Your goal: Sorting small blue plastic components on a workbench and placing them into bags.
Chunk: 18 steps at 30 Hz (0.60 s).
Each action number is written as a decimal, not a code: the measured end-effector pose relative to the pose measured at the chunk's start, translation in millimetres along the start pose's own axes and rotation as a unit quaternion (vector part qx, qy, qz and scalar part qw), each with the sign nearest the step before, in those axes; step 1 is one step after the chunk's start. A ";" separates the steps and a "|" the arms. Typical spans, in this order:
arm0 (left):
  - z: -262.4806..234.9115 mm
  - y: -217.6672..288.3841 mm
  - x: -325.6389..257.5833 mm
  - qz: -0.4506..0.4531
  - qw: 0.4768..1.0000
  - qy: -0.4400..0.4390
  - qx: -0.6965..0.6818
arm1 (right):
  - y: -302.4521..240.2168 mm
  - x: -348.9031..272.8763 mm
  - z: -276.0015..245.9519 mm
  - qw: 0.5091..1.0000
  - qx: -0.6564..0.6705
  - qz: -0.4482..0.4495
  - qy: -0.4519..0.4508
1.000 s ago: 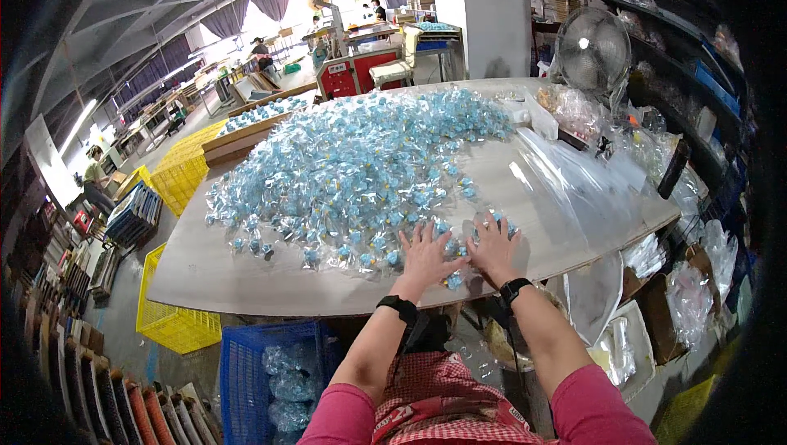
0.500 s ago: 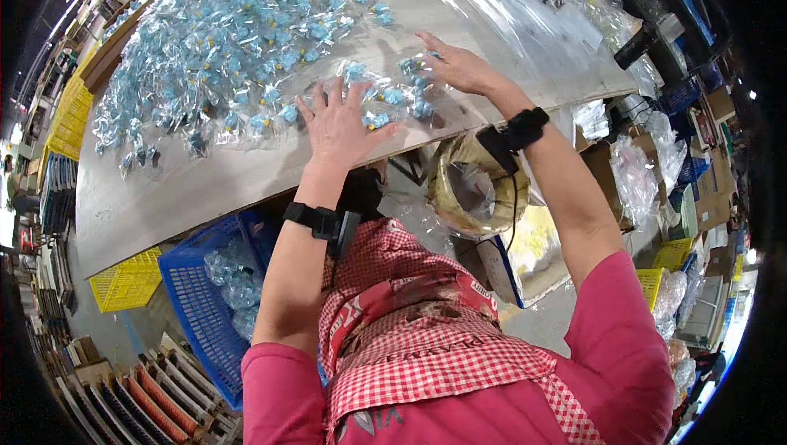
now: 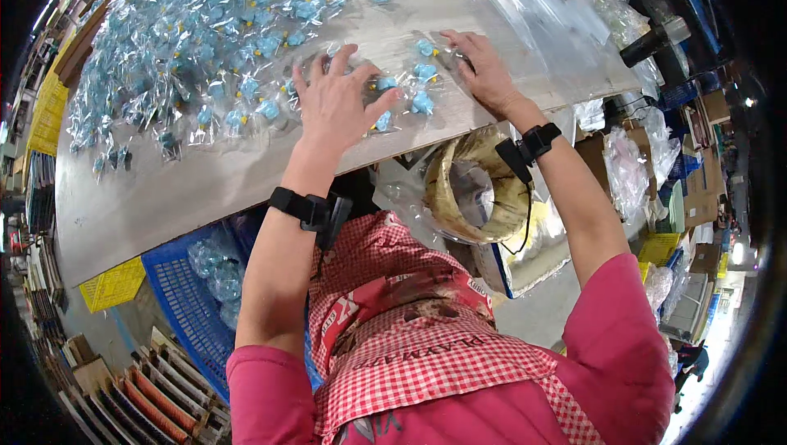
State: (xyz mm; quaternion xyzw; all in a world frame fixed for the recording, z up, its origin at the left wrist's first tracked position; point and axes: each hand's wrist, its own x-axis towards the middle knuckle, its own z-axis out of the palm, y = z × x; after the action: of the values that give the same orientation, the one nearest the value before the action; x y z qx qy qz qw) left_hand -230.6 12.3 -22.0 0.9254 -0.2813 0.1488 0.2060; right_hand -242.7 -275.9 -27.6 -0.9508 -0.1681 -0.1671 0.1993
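Operator: Hands' condition?
Inspector: Left hand [image 3: 334,100] and right hand [image 3: 479,70] lie released, palms flat on small clear packets with blue contents [image 3: 410,88] at the grey table [image 3: 188,187] edge. Blue crate [image 3: 193,305] sits below.

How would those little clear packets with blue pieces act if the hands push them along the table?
The packets look light and glossy, so they would probably slide easily. Their clear wrap looks thin and crinkled, likely floppy. Lying flat on the table, they seem unlikely to roll.
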 end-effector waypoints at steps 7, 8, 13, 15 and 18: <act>8.5 0.3 3.2 -0.024 0.998 0.053 -0.032 | -27.1 23.2 -16.3 0.987 0.135 0.026 0.085; 9.8 -0.4 2.1 -0.027 0.998 0.048 -0.033 | -38.4 26.2 -17.4 0.988 0.130 -0.005 0.080; 13.5 -2.8 1.6 -0.012 0.994 0.100 -0.036 | -58.7 33.2 -13.1 0.989 0.131 -0.055 0.050; 14.1 -0.6 2.7 -0.004 0.994 0.105 -0.040 | -55.0 38.7 -16.6 0.987 0.142 -0.056 0.054; 12.9 -0.8 4.5 0.013 0.993 0.109 -0.045 | -45.8 58.6 -22.4 0.992 0.096 -0.074 0.029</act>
State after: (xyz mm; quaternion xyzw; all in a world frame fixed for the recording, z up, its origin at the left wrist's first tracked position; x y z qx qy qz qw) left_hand -224.4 4.9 -31.7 0.8897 -0.2758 0.2384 0.2751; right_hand -214.0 -231.2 29.1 -0.9068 -0.2477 -0.1924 0.2817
